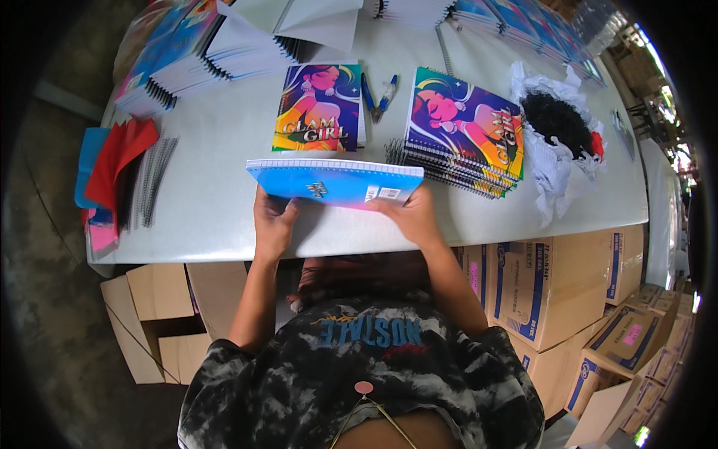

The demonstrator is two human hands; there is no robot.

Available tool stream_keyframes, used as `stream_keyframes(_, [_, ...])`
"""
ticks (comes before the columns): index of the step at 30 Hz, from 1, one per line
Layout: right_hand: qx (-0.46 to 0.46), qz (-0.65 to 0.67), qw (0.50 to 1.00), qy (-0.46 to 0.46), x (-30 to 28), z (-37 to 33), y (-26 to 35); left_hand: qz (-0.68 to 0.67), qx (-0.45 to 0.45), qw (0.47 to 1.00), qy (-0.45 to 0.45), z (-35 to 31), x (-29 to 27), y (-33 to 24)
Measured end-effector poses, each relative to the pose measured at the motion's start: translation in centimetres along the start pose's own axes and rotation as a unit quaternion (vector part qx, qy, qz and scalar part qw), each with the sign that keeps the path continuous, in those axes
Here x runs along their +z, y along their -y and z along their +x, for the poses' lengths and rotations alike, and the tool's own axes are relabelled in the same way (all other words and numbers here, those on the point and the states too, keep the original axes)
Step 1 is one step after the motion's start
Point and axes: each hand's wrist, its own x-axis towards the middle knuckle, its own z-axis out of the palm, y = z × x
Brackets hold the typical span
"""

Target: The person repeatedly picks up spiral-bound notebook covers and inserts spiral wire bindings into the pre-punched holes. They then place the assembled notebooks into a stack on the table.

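Both my hands hold a notebook point(336, 188) with a blue-to-pink cover, tilted up at the table's near edge. Its white page edges and a row of small holes run along the upper long side, and a barcode label shows on the cover. My left hand point(274, 224) grips the left end, thumb on the cover. At the right end, my right hand point(413, 217) presses its thumb near the label. Just beyond lies a notebook with a colourful illustrated cover point(318, 108). To its right stands a stack of similar spiral-bound notebooks point(467, 123).
Blue-handled pliers point(380, 97) lie between the notebooks. Loose wire spirals point(155, 179) and red and blue sheets point(120, 161) are at left. A black coiled tangle point(557, 117) sits on crumpled white paper point(540, 183). More notebooks point(183, 75) line the far side; cardboard boxes point(553, 284) stand below.
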Motion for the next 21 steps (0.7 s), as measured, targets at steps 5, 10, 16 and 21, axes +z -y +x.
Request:
stream_keyframes(5, [-0.064, 0.121, 0.989, 0.057, 0.3, 1.2, 3.2, 0.335, 0.077, 0.936, 0.076, 0.3, -1.8, -1.8])
stream_keyframes(10, [-0.103, -0.101, 0.981, 0.132, -1.7, 0.8, 2.5, 0.676, 0.173, 0.704, -0.135, 8.9, -15.5, -3.4])
stream_keyframes(16, [-0.136, -0.042, 0.983, 0.114, -0.6, 0.7, 3.1, 0.731, -0.149, 0.556, -0.366, 10.8, -25.4, -3.0])
stream_keyframes(21, [-0.117, -0.050, 0.988, 0.091, -0.5, 0.5, 2.9, 0.751, 0.023, 0.618, -0.231, 9.1, -16.3, -2.0])
